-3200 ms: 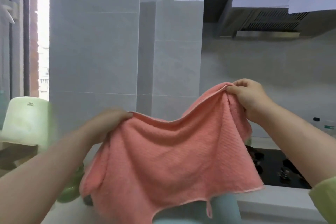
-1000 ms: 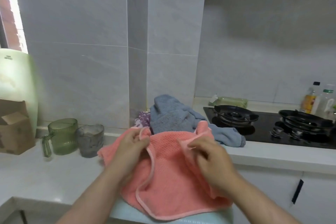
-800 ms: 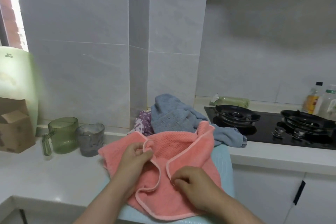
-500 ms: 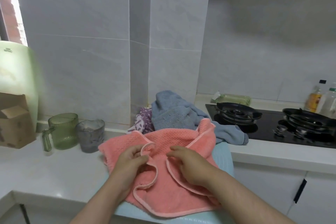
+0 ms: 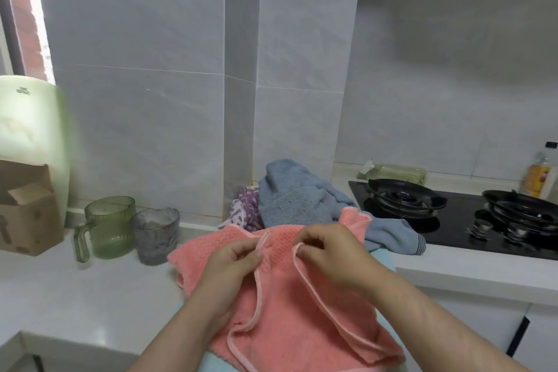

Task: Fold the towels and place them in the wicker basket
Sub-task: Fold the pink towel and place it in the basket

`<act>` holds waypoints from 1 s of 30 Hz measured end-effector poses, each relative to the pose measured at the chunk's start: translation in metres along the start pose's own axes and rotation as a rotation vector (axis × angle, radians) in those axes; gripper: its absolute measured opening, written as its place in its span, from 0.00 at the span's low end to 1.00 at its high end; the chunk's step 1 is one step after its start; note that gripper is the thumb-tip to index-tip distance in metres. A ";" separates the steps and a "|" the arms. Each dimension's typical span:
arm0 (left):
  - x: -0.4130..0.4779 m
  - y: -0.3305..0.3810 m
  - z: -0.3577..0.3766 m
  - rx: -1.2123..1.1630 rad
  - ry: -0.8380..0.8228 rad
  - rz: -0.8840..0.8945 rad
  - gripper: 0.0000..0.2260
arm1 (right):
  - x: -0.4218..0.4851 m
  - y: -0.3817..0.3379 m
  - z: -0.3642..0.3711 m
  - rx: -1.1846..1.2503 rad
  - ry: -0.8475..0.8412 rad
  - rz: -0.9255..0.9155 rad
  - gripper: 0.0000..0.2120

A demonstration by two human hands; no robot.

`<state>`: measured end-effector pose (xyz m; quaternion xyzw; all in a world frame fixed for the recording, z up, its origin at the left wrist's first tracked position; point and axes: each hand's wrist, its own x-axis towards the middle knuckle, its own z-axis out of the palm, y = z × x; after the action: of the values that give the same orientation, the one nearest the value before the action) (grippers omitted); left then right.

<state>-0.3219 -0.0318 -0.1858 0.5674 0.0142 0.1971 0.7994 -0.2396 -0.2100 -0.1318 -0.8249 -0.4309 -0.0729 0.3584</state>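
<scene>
Currently, I am viewing the pink towel at the 6 o'clock part of the head view. It is lying crumpled on a pale blue surface at the near edge of the white countertop.

Hand state:
- The left hand is resting on the towel's left half. Its thumb and curled fingers are pinching the piped hem, which is running away from the hand toward 6 o'clock.
- The right hand is sitting at 3 o'clock of the left hand, close to it but not touching. Its fingertips are curling down and pinching a second run of the same hem.
- A strip of waffle-textured towel is showing between the two hands. The rest of the towel is lying under both wrists and forearms.

Surroundings:
- The blue towel is heaped at 12 o'clock of the hands, against the tiled wall. One corner is trailing toward 3 o'clock onto the countertop.
- A purple patterned cloth is touching the heap's left side.
- A green jug and a grey cup are standing side by side at 9 o'clock of the towel.
- A cardboard box is sitting farther out at 9 o'clock.
- The black gas hob is occupying the 3 o'clock side.
</scene>
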 end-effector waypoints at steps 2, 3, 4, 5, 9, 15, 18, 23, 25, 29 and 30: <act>0.002 0.007 0.011 -0.124 -0.057 -0.041 0.11 | 0.004 -0.005 -0.007 0.026 0.047 -0.004 0.06; 0.003 0.009 0.016 -0.161 -0.082 -0.051 0.11 | 0.006 -0.007 -0.008 0.035 0.059 -0.001 0.06; 0.004 0.011 0.020 -0.175 -0.105 -0.057 0.12 | 0.008 -0.010 -0.009 0.048 0.060 0.006 0.06; 0.005 0.012 0.023 -0.183 -0.127 -0.062 0.12 | 0.010 -0.013 -0.010 0.062 0.056 0.013 0.07; 0.006 0.012 0.027 -0.192 -0.182 -0.087 0.13 | 0.013 -0.021 -0.009 0.080 0.065 0.040 0.10; 0.003 0.016 0.027 -0.162 -0.181 -0.086 0.12 | 0.013 -0.028 -0.014 0.057 0.002 0.068 0.13; 0.002 0.018 0.027 -0.169 -0.171 -0.094 0.11 | 0.015 -0.037 -0.020 -0.010 -0.070 0.024 0.10; -0.007 0.018 0.031 0.093 0.064 0.124 0.02 | 0.023 -0.041 -0.032 -0.074 -0.026 0.052 0.05; -0.015 0.009 0.026 0.518 0.257 0.365 0.11 | 0.032 -0.043 -0.043 -0.100 0.047 0.043 0.06; -0.041 -0.008 0.022 0.932 0.395 0.346 0.16 | 0.054 -0.053 -0.072 -0.106 0.245 0.074 0.07; -0.043 -0.009 0.021 0.980 0.404 0.301 0.15 | 0.058 -0.056 -0.080 -0.113 0.297 0.073 0.07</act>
<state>-0.3538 -0.0673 -0.1956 0.8197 0.1762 0.3847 0.3861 -0.2313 -0.2034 -0.0184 -0.8389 -0.3382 -0.2052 0.3738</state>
